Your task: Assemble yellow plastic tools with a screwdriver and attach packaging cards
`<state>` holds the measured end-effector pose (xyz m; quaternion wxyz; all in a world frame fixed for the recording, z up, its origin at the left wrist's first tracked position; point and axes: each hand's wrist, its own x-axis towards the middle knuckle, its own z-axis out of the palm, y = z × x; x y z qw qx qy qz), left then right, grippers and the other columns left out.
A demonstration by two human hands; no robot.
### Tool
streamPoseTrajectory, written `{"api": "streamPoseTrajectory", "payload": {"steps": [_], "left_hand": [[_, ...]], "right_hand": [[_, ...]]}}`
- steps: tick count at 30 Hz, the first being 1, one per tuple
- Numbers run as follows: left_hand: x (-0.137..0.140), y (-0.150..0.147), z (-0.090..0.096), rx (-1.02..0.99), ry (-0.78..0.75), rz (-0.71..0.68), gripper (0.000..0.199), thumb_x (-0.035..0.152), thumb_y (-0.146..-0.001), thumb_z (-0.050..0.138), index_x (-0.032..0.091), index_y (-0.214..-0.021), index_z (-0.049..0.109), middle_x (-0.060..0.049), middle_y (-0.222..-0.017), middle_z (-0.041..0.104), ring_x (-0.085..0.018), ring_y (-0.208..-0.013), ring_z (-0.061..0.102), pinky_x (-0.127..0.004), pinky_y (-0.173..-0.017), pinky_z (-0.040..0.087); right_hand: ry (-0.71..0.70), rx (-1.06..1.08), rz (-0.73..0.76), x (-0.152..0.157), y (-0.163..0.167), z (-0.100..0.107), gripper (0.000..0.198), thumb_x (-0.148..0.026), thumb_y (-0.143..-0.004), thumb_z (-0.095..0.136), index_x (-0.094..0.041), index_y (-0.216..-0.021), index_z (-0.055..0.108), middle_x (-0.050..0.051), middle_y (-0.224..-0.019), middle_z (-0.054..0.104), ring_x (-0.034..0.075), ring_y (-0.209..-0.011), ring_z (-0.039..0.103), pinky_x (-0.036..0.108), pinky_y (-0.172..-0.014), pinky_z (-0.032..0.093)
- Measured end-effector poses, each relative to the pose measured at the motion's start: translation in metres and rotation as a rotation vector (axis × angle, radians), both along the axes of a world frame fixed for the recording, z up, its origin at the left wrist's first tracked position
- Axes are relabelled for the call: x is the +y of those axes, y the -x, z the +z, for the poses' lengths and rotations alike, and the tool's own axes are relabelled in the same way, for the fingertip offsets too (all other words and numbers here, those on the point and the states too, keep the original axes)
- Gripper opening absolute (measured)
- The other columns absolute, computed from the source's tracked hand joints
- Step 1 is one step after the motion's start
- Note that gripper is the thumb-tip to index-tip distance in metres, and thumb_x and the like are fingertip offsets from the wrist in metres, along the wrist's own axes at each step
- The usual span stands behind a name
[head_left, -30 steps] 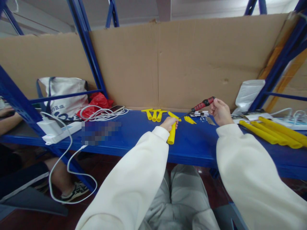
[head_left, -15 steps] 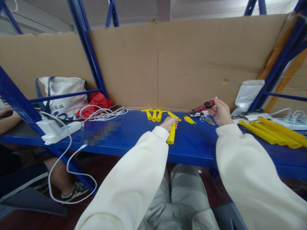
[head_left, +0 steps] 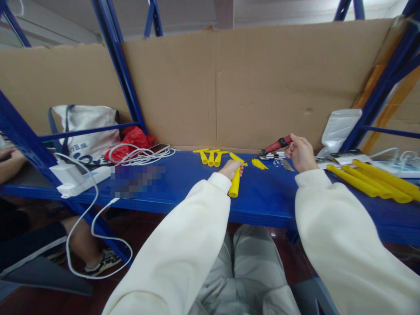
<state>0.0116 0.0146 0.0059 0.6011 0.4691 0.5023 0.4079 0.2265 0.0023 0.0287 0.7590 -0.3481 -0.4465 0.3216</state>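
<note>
My left hand [head_left: 231, 168] is closed around a yellow tubular handle [head_left: 234, 187], its wide end pointing toward me over the table. In my right hand [head_left: 300, 152] is the back end of a screwdriver [head_left: 276, 146] with a red and black grip, pinched by the fingertips. Its thin dark shaft slants down left to the yellow piece at my left hand; the tip's exact contact is hidden. Just behind lie T-shaped yellow pieces [head_left: 217, 158] and a single yellow piece [head_left: 238, 158]. Flat yellow parts [head_left: 260, 164] and small metal parts [head_left: 288, 165] rest under and beside the screwdriver.
Several long yellow tubes [head_left: 377, 181] lie at the right of the blue table [head_left: 183, 183]. On the left are a power strip [head_left: 87, 179], coiled white cable [head_left: 141, 155], red bag [head_left: 133, 138] and cloth bag [head_left: 88, 127]. Cardboard [head_left: 262, 83] stands behind. Another person's arm [head_left: 13, 164] shows far left.
The screwdriver's handle has turned about its long axis, showing a different part of its red and black pattern. My right fingers have shifted slightly; my left hand keeps its place.
</note>
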Motion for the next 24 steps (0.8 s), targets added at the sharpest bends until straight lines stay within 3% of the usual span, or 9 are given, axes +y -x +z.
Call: {"api": "streamPoseTrajectory", "payload": {"steps": [3, 8, 14, 24], "left_hand": [[-0.0016, 0.0005, 0.0012, 0.01, -0.006, -0.006, 0.026, -0.001, -0.083, 0.051, 0.015, -0.062, 0.048, 0.004, -0.047, 0.043, -0.006, -0.037, 0.038, -0.02, -0.041, 0.032], [-0.0047, 0.0006, 0.0032, 0.03, -0.026, -0.008, 0.028, -0.001, -0.084, 0.048, 0.015, -0.061, 0.046, 0.003, -0.046, 0.043, -0.006, -0.038, 0.037, -0.02, -0.042, 0.032], [-0.0019, 0.0002, 0.0012, 0.026, -0.021, 0.01, 0.028, -0.002, -0.083, 0.049, 0.015, -0.062, 0.047, 0.004, -0.045, 0.043, -0.006, -0.037, 0.037, -0.02, -0.043, 0.032], [0.0011, 0.0005, -0.0012, 0.032, -0.023, -0.002, 0.024, -0.002, -0.083, 0.048, 0.014, -0.066, 0.051, 0.004, -0.044, 0.043, -0.006, -0.038, 0.038, -0.02, -0.043, 0.033]], "right_hand": [[0.014, 0.008, -0.018, 0.0017, -0.0008, -0.0013, 0.043, -0.042, -0.068, 0.078, -0.022, -0.065, 0.039, -0.011, -0.042, 0.034, 0.006, -0.033, 0.035, 0.018, -0.03, 0.027], [-0.013, -0.051, -0.006, 0.0004, -0.0008, -0.0025, 0.039, -0.051, -0.069, 0.076, -0.022, -0.069, 0.049, -0.011, -0.04, 0.029, 0.005, -0.032, 0.03, 0.019, -0.031, 0.025], [0.014, -0.058, 0.062, -0.0048, 0.0018, 0.0025, 0.031, -0.048, -0.074, 0.072, -0.02, -0.078, 0.058, -0.008, -0.046, 0.038, 0.007, -0.038, 0.038, 0.02, -0.034, 0.03], [-0.017, -0.052, 0.03, -0.0031, 0.0008, 0.0003, 0.041, -0.047, -0.068, 0.078, -0.022, -0.069, 0.046, -0.009, -0.049, 0.041, 0.006, -0.038, 0.039, 0.018, -0.033, 0.031]]}}
